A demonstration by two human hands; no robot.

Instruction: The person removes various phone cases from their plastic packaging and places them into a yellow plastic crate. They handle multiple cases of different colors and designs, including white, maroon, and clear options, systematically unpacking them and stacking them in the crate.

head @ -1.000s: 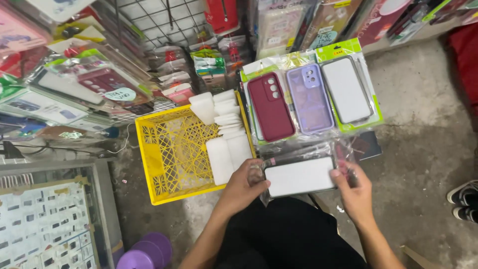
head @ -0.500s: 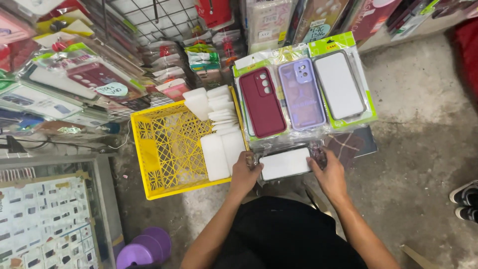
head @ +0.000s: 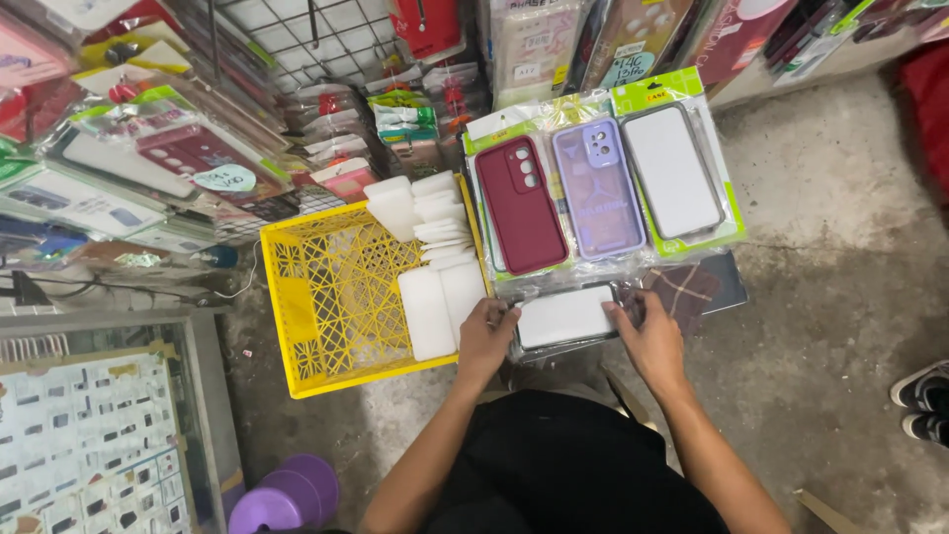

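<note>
Both hands hold one clear packet with a white phone case [head: 565, 316] flat in front of me. My left hand [head: 486, 334] grips its left end and my right hand [head: 647, 336] grips its right end. Just beyond it lie three packaged cases side by side: a dark red case [head: 521, 206], a lilac case [head: 597, 188] and a white case [head: 672, 170] in a green-edged packet. A yellow plastic basket [head: 326, 297] stands to the left, with a row of white inserts [head: 435, 247] along its right side.
Racks and piles of packaged phone cases [head: 148, 168] fill the left and the back. A glass display counter [head: 89, 435] sits at lower left, and purple stools [head: 282, 494] stand beside it. A dark checked pad [head: 697, 287] lies under the packets. Someone's shoes [head: 924, 400] show at the right edge.
The packet with the white case has come closer to the three laid-out cases, my hands moving forward with it. The view has shifted slightly.
</note>
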